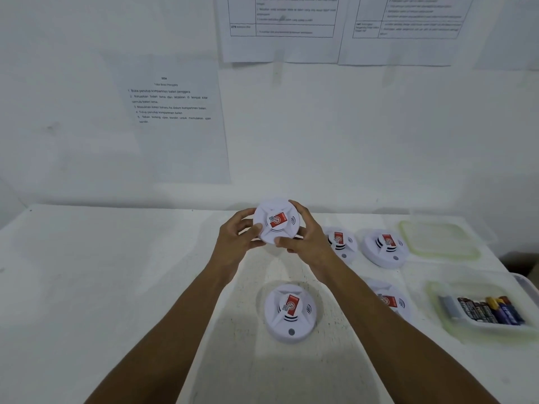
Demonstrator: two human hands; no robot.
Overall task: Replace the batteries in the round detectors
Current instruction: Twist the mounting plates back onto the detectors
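Observation:
A round white detector [276,222] with a red sticker is held up above the table, its face toward me. My left hand [238,237] grips its left rim and my right hand [303,240] grips its right and lower rim. Several more detectors lie face up on the white table [102,287]: one [290,312] below my hands, two [339,243] [383,247] to the right, and another [389,300] partly hidden behind my right forearm. A clear tub [437,322] at the right holds several batteries [490,310].
An empty clear container or lid [437,239] lies at the back right. Printed instruction sheets [175,112] hang on the white wall just behind the table. A dark object shows at the far right edge.

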